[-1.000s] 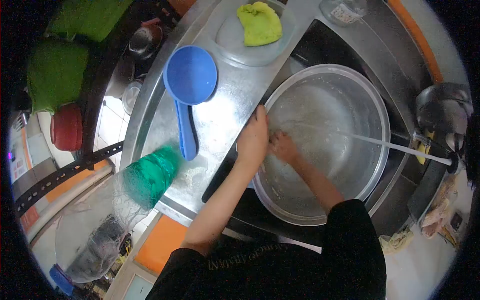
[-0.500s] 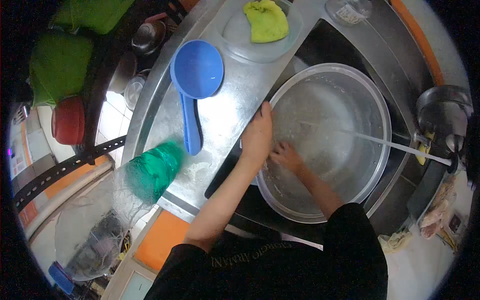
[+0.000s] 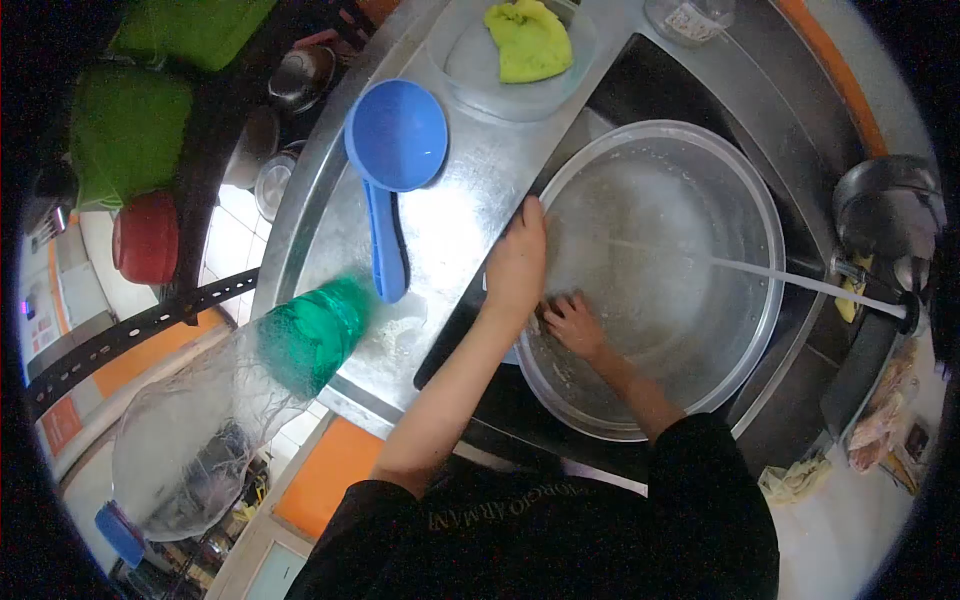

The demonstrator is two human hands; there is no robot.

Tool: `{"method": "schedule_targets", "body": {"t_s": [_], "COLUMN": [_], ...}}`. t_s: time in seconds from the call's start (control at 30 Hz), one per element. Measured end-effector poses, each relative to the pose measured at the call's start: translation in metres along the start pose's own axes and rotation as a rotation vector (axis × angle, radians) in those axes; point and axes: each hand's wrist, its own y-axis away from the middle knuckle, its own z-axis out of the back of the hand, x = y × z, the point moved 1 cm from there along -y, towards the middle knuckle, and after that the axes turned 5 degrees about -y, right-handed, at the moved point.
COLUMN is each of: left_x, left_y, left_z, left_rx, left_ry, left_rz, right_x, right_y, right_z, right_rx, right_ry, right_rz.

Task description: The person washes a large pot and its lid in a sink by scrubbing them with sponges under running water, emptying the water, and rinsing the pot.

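A large round metal basin stands in the dark sink and holds cloudy water. My left hand grips its rim on the left side, with the fingers hooked over the edge. Inside the basin, my right hand lies against the inner left wall, its fingers spread and partly bent, with nothing visible in them. From the tap on the right, a thin stream of water runs into the basin.
On the steel counter to the left lie a blue dipper and a green bottle. A clear tray holds a yellow-green cloth. A clear container sits behind the sink, and a pan is at right.
My right hand has shifted slightly along the inner left wall, and its fingers show more plainly. My left hand stays on the rim. The whole view has moved a little.
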Motion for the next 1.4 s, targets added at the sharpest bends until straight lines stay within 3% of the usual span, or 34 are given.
{"method": "schedule_targets", "body": {"t_s": [0.07,0.2,0.3,0.33,0.37,0.4,0.43,0.5,0.63,0.73,0.77,0.83,0.93,0.97,1.0,1.1,1.17,1.2,1.27,1.33,1.37,1.4], "left_x": [-0.002,0.003,0.007,0.008,0.003,-0.003,0.003,-0.004,-0.002,0.001,0.0,-0.004,-0.003,-0.002,-0.003,-0.007,-0.005,-0.002,-0.001,-0.003,-0.005,-0.005], "left_y": [0.0,0.001,0.007,0.009,0.006,0.005,0.01,0.007,0.006,-0.001,-0.001,0.005,0.008,0.006,0.004,0.004,0.005,0.005,0.006,0.006,0.004,0.001], "left_z": [0.003,-0.004,-0.02,-0.031,-0.027,-0.015,-0.048,-0.003,-0.014,-0.032,-0.027,-0.014,-0.018,-0.022,-0.026,-0.024,-0.02,-0.018,-0.017,-0.016,-0.024,-0.032], "left_rx": [0.012,-0.004,0.029,0.071,0.143,0.206,0.015,-0.012,-0.318,-0.491,-0.496,-0.301,-0.368,-0.368,-0.377,-0.387,-0.383,-0.455,-0.521,-0.589,-0.585,-0.506], "left_ry": [0.025,0.015,0.136,0.339,0.168,0.163,0.139,0.226,-0.21,-0.238,-0.238,-0.22,-0.148,-0.142,-0.231,-0.353,-0.391,-0.385,-0.378,-0.448,-0.448,-0.38], "left_rz": [0.01,-0.012,-0.052,0.014,0.012,0.079,-0.004,0.057,-0.034,-0.036,-0.03,-0.009,-0.043,-0.044,-0.016,0.005,0.0,-0.065,-0.127,-0.094,-0.094,-0.03], "right_x": [-0.006,-0.017,-0.036,-0.035,-0.001,0.007,0.009,0.003,-0.008,-0.018,-0.02,-0.017,-0.001,0.007,0.005,0.014,0.024,0.02,0.007,-0.015,-0.018,-0.021], "right_y": [0.001,-0.053,-0.092,-0.101,-0.1,-0.095,-0.091,-0.084,-0.074,-0.08,-0.086,-0.091,-0.072,-0.057,-0.041,0.003,0.015,0.008,-0.022,-0.063,-0.071,-0.081], "right_z": [0.009,0.015,0.021,0.013,0.045,0.047,0.041,0.031,0.031,0.039,0.044,0.054,0.063,0.061,0.052,0.058,0.067,0.064,0.046,0.048,0.051,0.054], "right_rx": [0.051,-0.122,-0.331,-0.359,-0.593,-0.639,-0.638,-0.61,-0.526,-0.429,-0.386,-0.281,-0.044,0.045,0.092,0.233,0.295,0.296,0.034,-0.204,-0.203,-0.079], "right_ry": [0.099,0.198,0.053,-0.043,-0.018,-0.05,-0.079,-0.107,-0.099,-0.078,-0.07,-0.045,-0.006,0.0,0.086,-0.25,0.126,0.131,0.409,0.223,0.222,0.319], "right_rz": [0.203,0.203,-0.076,-0.184,-0.045,-0.039,-0.063,-0.139,-0.22,-0.24,-0.244,-0.266,-0.261,-0.22,0.037,-0.043,0.151,0.152,0.282,0.354,0.352,0.17]}}
